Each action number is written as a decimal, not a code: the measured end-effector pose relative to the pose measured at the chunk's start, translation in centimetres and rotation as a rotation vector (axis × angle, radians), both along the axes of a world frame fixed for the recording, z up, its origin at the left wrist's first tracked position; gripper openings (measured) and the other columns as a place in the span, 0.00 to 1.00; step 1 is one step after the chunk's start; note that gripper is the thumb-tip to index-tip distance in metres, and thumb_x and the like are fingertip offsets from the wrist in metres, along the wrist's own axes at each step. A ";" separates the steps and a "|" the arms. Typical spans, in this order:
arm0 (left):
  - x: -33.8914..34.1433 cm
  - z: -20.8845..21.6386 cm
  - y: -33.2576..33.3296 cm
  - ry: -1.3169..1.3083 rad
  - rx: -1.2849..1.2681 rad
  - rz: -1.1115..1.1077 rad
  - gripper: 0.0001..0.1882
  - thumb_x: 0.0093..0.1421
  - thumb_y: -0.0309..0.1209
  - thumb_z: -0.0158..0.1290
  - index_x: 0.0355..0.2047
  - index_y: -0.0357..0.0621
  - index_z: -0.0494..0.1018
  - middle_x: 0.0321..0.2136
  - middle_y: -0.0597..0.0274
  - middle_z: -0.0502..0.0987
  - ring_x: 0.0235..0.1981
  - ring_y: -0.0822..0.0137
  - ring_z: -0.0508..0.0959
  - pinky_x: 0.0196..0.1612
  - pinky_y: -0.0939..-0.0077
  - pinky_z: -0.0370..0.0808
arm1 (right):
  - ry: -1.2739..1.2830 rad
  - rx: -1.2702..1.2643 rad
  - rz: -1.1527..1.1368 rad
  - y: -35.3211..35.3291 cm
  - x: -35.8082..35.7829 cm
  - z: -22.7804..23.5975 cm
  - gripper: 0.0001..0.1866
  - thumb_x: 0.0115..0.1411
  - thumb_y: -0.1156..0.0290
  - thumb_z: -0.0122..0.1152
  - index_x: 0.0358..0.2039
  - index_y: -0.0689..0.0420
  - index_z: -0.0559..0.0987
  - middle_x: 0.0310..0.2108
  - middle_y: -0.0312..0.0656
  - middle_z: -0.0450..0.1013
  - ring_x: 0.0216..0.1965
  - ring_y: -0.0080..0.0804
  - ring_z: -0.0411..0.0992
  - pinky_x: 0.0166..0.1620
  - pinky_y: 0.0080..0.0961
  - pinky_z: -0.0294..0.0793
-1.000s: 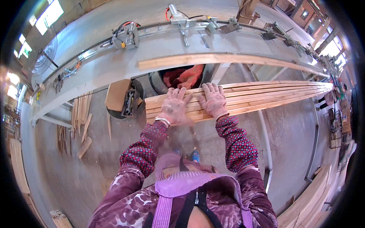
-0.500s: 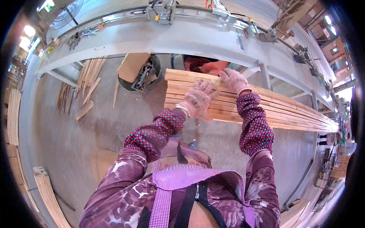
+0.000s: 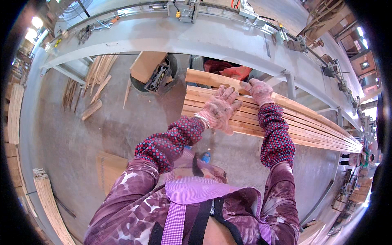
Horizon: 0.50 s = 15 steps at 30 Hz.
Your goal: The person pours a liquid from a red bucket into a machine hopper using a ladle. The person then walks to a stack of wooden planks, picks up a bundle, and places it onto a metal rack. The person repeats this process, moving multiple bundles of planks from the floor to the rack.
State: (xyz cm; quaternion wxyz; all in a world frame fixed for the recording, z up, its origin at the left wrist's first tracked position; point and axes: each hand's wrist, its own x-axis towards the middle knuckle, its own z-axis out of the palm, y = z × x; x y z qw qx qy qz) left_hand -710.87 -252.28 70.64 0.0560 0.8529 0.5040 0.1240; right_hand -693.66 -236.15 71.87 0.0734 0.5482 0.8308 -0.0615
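Several long, light wooden strips lie side by side in front of me and run off to the right. My left hand, in a pale pink knit glove, rests flat across their near ends with its fingers stretched out. My right hand, gloved alike, has its fingers bent round the farthest wooden strip. A dark gap parts that strip from the others at its left end. The right thumb is partly hidden.
A long grey metal bench with clamps and a rail spans the far side. Beneath it are a dark round tub with tools and cardboard, a red cloth, and wood offcuts. A bundle of strips lies lower left.
The farthest strip has come apart from the others at its left end, with my right hand on it. My left hand stays on the stack. The whole view has shifted slightly.
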 end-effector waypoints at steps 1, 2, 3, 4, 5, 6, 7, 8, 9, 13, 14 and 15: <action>0.0 0.0 0.0 -0.006 -0.004 -0.002 0.57 0.35 0.63 0.63 0.62 0.43 0.64 0.62 0.43 0.62 0.67 0.45 0.54 0.70 0.48 0.42 | -0.016 0.043 0.008 0.1 -0.1 -0.2 0.35 0.59 0.30 0.44 0.40 0.50 0.81 0.41 0.46 0.79 0.47 0.45 0.76 0.48 0.44 0.73; 0.0 -0.1 0.0 -0.012 -0.008 -0.003 0.57 0.35 0.63 0.63 0.62 0.43 0.64 0.62 0.43 0.61 0.68 0.45 0.53 0.71 0.48 0.41 | -0.040 0.059 0.026 0.1 0.1 -0.3 0.35 0.59 0.30 0.44 0.39 0.50 0.81 0.41 0.46 0.79 0.46 0.44 0.77 0.47 0.43 0.74; 0.0 -0.1 0.0 -0.018 -0.012 -0.005 0.57 0.35 0.63 0.63 0.63 0.44 0.63 0.63 0.43 0.61 0.68 0.44 0.52 0.71 0.48 0.41 | -0.063 0.076 0.044 0.0 0.3 -0.5 0.35 0.59 0.30 0.45 0.39 0.50 0.81 0.40 0.46 0.79 0.45 0.44 0.77 0.46 0.43 0.74; 0.1 -0.1 -0.1 -0.009 -0.024 0.004 0.57 0.35 0.63 0.63 0.63 0.44 0.63 0.63 0.42 0.60 0.69 0.44 0.51 0.71 0.48 0.40 | -0.092 0.093 0.064 -0.1 0.5 -0.5 0.34 0.58 0.30 0.45 0.38 0.50 0.81 0.39 0.46 0.79 0.44 0.44 0.78 0.45 0.43 0.75; 0.2 0.0 -0.1 -0.001 -0.037 0.013 0.57 0.35 0.64 0.63 0.63 0.44 0.63 0.64 0.41 0.58 0.69 0.43 0.50 0.71 0.48 0.39 | -0.106 0.116 0.073 -0.6 0.8 -0.5 0.32 0.59 0.32 0.47 0.37 0.49 0.81 0.38 0.46 0.80 0.42 0.44 0.78 0.44 0.43 0.75; 0.3 0.0 -0.1 0.008 -0.049 0.020 0.58 0.36 0.64 0.63 0.64 0.45 0.62 0.65 0.41 0.57 0.70 0.43 0.49 0.71 0.48 0.38 | -0.099 0.109 0.075 -0.9 1.2 -0.7 0.31 0.58 0.33 0.49 0.37 0.50 0.80 0.38 0.46 0.79 0.43 0.45 0.78 0.45 0.43 0.75; 0.2 -0.1 -0.2 -0.001 -0.024 0.027 0.58 0.36 0.64 0.63 0.64 0.45 0.62 0.66 0.40 0.55 0.70 0.42 0.48 0.71 0.48 0.38 | -0.091 0.101 0.080 -1.4 1.3 -0.7 0.31 0.57 0.34 0.51 0.37 0.51 0.80 0.38 0.47 0.79 0.44 0.45 0.77 0.45 0.43 0.74; 0.1 -0.1 -0.2 -0.010 0.002 0.034 0.58 0.36 0.64 0.63 0.65 0.46 0.61 0.66 0.40 0.54 0.70 0.41 0.47 0.71 0.47 0.37 | -0.083 0.094 0.083 -1.8 1.5 -0.6 0.30 0.57 0.35 0.53 0.36 0.52 0.79 0.39 0.47 0.79 0.45 0.46 0.76 0.46 0.43 0.73; 0.1 -0.2 -0.3 -0.018 0.028 0.039 0.59 0.36 0.64 0.63 0.65 0.46 0.60 0.67 0.39 0.52 0.70 0.40 0.47 0.71 0.47 0.37 | -0.005 0.057 0.057 -2.2 1.8 -0.5 0.28 0.59 0.37 0.53 0.38 0.52 0.80 0.38 0.48 0.79 0.45 0.46 0.76 0.46 0.42 0.73; -0.1 1.1 -0.7 0.039 -0.066 0.065 0.59 0.37 0.65 0.63 0.67 0.48 0.59 0.68 0.38 0.49 0.70 0.37 0.46 0.71 0.45 0.36 | 0.193 -0.033 0.004 -2.4 3.1 -0.9 0.25 0.60 0.40 0.53 0.41 0.48 0.81 0.38 0.42 0.79 0.44 0.46 0.76 0.47 0.40 0.73; -0.1 1.1 -0.6 0.051 -0.077 0.069 0.60 0.37 0.65 0.63 0.67 0.48 0.58 0.68 0.38 0.49 0.70 0.37 0.45 0.71 0.44 0.36 | 0.220 -0.048 -0.003 -2.8 3.3 -0.6 0.24 0.60 0.41 0.53 0.42 0.47 0.81 0.38 0.42 0.80 0.44 0.46 0.76 0.48 0.40 0.73; -0.1 1.2 -0.7 0.063 -0.088 0.075 0.60 0.37 0.64 0.63 0.67 0.48 0.58 0.68 0.38 0.50 0.70 0.37 0.45 0.70 0.44 0.36 | 0.248 -0.064 -0.008 -3.2 3.4 -0.5 0.24 0.60 0.41 0.54 0.42 0.47 0.81 0.38 0.42 0.80 0.45 0.46 0.76 0.48 0.40 0.73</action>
